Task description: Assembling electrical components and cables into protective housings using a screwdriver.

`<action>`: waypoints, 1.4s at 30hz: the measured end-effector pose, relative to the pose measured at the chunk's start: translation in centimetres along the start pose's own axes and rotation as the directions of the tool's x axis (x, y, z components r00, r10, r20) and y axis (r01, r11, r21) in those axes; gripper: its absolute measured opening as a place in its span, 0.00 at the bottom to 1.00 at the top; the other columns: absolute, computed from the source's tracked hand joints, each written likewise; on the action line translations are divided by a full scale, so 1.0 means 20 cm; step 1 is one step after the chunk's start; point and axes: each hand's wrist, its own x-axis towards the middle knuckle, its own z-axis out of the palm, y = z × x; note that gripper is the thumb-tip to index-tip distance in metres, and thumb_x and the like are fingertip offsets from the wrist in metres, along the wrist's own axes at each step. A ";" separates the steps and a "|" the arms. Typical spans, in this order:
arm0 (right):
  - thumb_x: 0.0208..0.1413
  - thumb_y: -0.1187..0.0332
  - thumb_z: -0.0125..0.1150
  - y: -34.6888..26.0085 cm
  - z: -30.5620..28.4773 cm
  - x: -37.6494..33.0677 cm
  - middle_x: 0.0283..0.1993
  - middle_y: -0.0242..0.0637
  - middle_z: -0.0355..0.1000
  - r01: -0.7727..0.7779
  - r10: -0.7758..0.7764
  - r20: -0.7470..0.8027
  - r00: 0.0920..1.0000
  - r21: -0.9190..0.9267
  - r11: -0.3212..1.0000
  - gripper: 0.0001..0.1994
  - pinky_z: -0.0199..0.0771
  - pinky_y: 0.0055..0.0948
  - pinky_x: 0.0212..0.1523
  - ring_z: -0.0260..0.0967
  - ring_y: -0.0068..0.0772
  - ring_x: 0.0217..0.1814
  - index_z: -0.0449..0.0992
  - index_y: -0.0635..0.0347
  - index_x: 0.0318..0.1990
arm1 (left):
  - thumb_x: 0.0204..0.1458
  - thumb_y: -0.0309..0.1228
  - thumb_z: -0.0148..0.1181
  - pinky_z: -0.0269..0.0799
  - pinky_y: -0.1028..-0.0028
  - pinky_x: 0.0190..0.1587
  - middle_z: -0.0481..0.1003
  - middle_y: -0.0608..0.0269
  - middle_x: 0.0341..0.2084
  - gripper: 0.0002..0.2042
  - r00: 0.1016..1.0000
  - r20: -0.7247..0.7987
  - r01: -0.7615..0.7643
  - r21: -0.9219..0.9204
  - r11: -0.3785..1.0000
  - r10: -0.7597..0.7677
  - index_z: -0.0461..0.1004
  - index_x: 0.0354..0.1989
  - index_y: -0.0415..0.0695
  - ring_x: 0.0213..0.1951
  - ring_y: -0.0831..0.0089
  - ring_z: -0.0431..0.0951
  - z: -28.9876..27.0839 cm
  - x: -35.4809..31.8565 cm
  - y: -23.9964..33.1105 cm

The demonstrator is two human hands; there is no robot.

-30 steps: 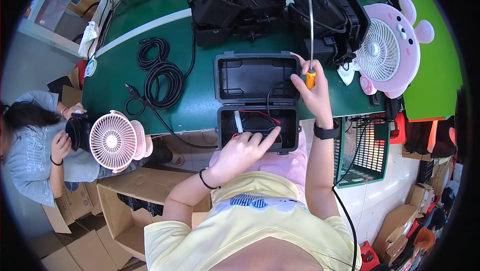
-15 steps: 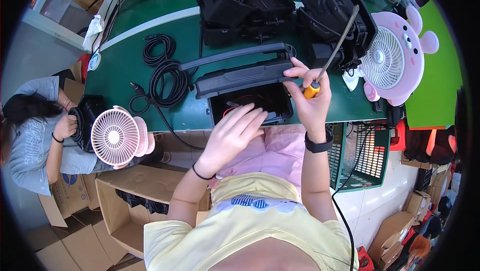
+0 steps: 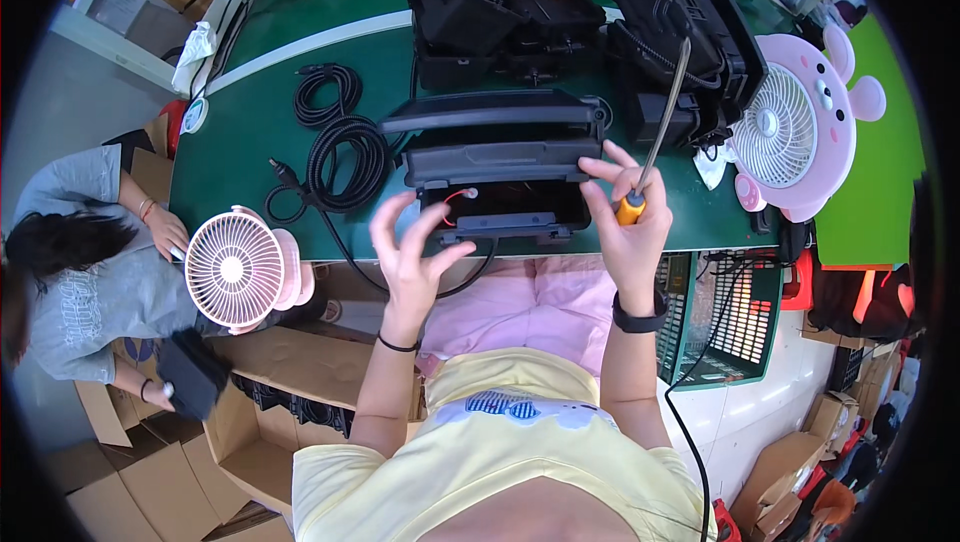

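A black plastic case (image 3: 500, 157) stands at the front edge of the green table (image 3: 290, 92), its lid folded almost down over the base. My right hand (image 3: 625, 217) grips a screwdriver (image 3: 655, 137) with an orange handle, shaft pointing up and away, and its fingers touch the lid's right end. My left hand (image 3: 410, 247) hovers just in front of the case's lower left corner, fingers spread and holding nothing. A thin red wire (image 3: 455, 195) shows inside the gap of the case.
Coiled black cables (image 3: 340, 147) lie left of the case. More black cases and parts (image 3: 560, 12) are stacked behind. A pink animal-shaped fan (image 3: 800, 132) stands at right, another pink fan (image 3: 235, 267) at left. A seated person (image 3: 85, 262) works at left among cardboard boxes (image 3: 270, 412).
The case lid was flat open, then swung down toward the base. My left hand came off the inside of the case and drew back. My right hand with the screwdriver lowered slightly.
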 end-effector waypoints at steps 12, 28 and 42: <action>0.57 0.82 0.61 0.09 0.02 -0.15 0.40 0.42 0.82 -0.071 0.071 0.035 0.997 -0.010 0.997 0.13 0.67 0.42 0.65 0.78 0.39 0.54 0.62 0.57 0.32 | 0.44 0.22 0.73 0.81 0.66 0.47 0.57 0.50 0.63 0.23 0.918 -0.051 0.349 -0.366 0.863 -0.393 0.66 0.46 0.41 0.59 0.54 0.70 0.12 0.01 0.08; 0.56 0.80 0.63 0.11 0.03 -0.15 0.42 0.45 0.81 -0.068 0.068 -0.010 0.998 0.014 0.998 0.14 0.71 0.36 0.59 0.78 0.34 0.49 0.61 0.57 0.32 | 0.49 0.36 0.71 0.50 0.60 0.69 0.57 0.50 0.64 0.25 0.941 0.039 0.239 -0.781 0.577 -0.337 0.67 0.52 0.43 0.69 0.59 0.54 0.14 0.07 -0.07; 0.45 0.80 0.73 0.04 0.01 -0.21 0.51 0.42 0.76 -0.380 0.346 0.161 0.924 0.314 0.870 0.20 0.73 0.26 0.45 0.72 0.29 0.41 0.61 0.56 0.32 | 0.45 0.54 0.70 0.57 0.65 0.66 0.60 0.49 0.64 0.56 0.810 0.273 0.493 -0.796 0.350 -0.519 0.43 0.74 0.35 0.64 0.61 0.63 0.11 0.13 0.07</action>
